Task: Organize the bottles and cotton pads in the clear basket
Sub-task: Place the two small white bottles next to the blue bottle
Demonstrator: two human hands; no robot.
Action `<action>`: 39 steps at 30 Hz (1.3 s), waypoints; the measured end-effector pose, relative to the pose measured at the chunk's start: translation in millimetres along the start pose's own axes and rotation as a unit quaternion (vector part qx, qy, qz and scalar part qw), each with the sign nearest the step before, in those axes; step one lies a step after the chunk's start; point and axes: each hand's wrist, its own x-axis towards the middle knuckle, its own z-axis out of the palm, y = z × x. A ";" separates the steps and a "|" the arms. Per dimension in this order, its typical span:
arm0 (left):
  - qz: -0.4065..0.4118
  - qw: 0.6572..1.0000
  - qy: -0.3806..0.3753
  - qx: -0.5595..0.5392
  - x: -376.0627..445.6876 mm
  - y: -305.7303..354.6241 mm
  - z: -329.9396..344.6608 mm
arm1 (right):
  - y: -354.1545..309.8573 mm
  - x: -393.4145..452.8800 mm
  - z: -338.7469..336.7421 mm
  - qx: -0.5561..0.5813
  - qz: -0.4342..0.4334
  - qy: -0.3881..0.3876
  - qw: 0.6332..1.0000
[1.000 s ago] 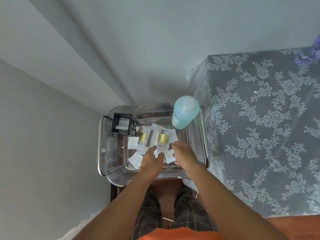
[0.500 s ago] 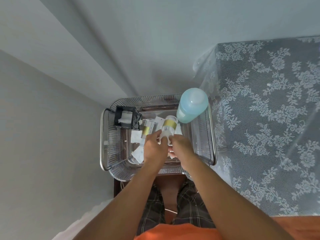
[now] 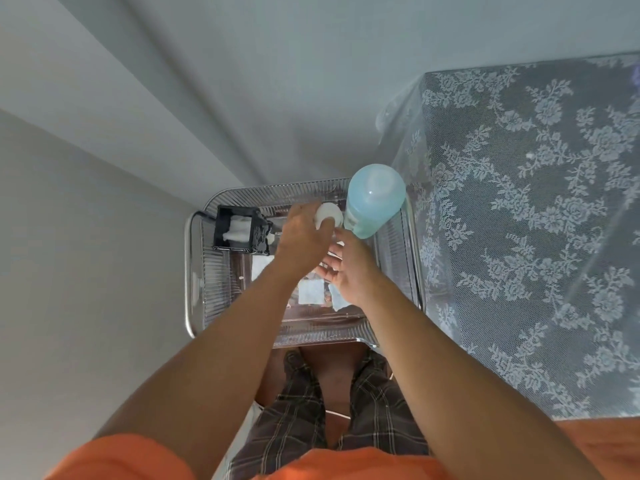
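Half a second ago both hands met over the middle of the clear basket [image 3: 394, 265] around a small bottle with a gold band; now the left hand [image 3: 303, 237] has carried a small white-capped bottle [image 3: 328, 213] toward the far wall, its fingers closed around the body so that only the round white top shows, just beside the tall blue bottle [image 3: 372, 202] standing in the far right corner. The right hand [image 3: 349, 268] hovers over the basket's middle with its fingers spread and loose, gripping nothing. Square white cotton pads [image 3: 311, 292] lie scattered flat on the basket floor beneath the forearms, one at [image 3: 262, 267] nearer the left. A black holder [image 3: 239, 230] with white cotton inside stands in the far left corner. To the right, a lace-covered table [image 3: 540, 237] sits beside the basket.
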 end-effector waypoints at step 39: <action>-0.088 0.985 0.107 -0.101 -35.7 -39.7 -2.2 | 42.4 22.6 17.0 -0.105 -0.084 -0.008 0.991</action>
